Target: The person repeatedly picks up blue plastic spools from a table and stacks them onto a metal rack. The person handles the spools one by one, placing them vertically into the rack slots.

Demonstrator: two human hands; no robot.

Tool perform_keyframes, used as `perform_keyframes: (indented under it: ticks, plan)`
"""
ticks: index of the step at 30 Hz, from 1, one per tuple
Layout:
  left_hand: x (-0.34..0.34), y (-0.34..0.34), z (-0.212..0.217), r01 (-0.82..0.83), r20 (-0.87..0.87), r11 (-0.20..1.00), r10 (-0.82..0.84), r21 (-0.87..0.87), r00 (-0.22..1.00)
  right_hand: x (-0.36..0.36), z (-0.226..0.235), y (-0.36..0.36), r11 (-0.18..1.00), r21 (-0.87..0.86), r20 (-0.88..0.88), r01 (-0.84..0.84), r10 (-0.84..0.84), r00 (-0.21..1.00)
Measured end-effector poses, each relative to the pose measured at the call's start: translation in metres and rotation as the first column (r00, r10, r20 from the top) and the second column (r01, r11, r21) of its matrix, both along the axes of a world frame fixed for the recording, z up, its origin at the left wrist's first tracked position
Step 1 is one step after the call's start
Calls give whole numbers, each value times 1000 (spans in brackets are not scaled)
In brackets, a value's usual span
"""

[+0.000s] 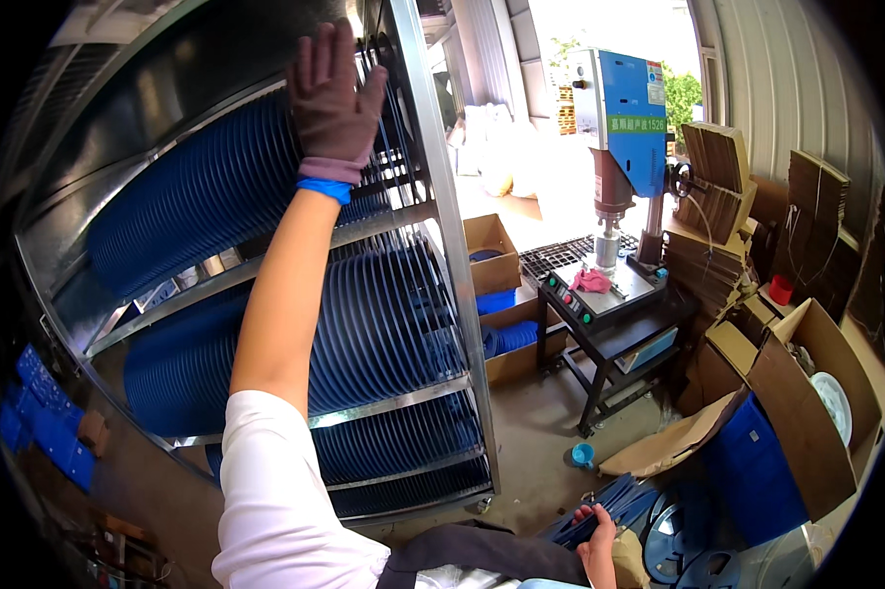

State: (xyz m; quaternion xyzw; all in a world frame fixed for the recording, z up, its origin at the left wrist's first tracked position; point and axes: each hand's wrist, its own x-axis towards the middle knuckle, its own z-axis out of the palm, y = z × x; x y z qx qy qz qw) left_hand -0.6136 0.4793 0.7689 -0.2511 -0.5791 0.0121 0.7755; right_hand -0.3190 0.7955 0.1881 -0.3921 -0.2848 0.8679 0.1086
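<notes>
My left hand (334,103), in a thin grey-pink glove with a blue band at the wrist, is raised with its fingers stretched out. It is at the upper tier of a metal rack (449,255), in front of a row of thin blue discs (207,187) standing on edge. Whether the palm touches them is hidden. Low at the bottom edge, my right hand (597,543) has its fingers curled at several thin blue discs (619,499), seen edge-on and seemingly in its grip. More blue discs (364,334) fill the lower tiers.
Right of the rack stands a blue press machine (627,108) on a black table (599,334), with a pink cloth (591,282). Cardboard boxes (805,402), a blue bin (756,471), a small blue cup (582,455) and loose blue reels (670,540) sit on the right.
</notes>
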Motion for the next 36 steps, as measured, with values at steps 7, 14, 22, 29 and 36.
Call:
perform_keyframes:
  ticks: [7,14,22,29,36]
  plan:
    - [-10,13,-33,545,344,788,-615,285,709,12,-7,-4,1000,-23,3,-12,12,1000]
    - [-43,-17,-54,243,83,42,-984,969,-160,31,-11,1,999,-34,6,26,-26,1000]
    - [-123,-67,-37,237,500,799,-545,552,672,46,-14,2,997,18,6,80,-81,997]
    - [-1,-22,-55,449,231,344,-929,824,289,52,14,3,999,43,-93,22,-18,995]
    - [124,21,-125,641,353,257,-935,724,-25,68,63,25,994,22,-386,-109,109,916]
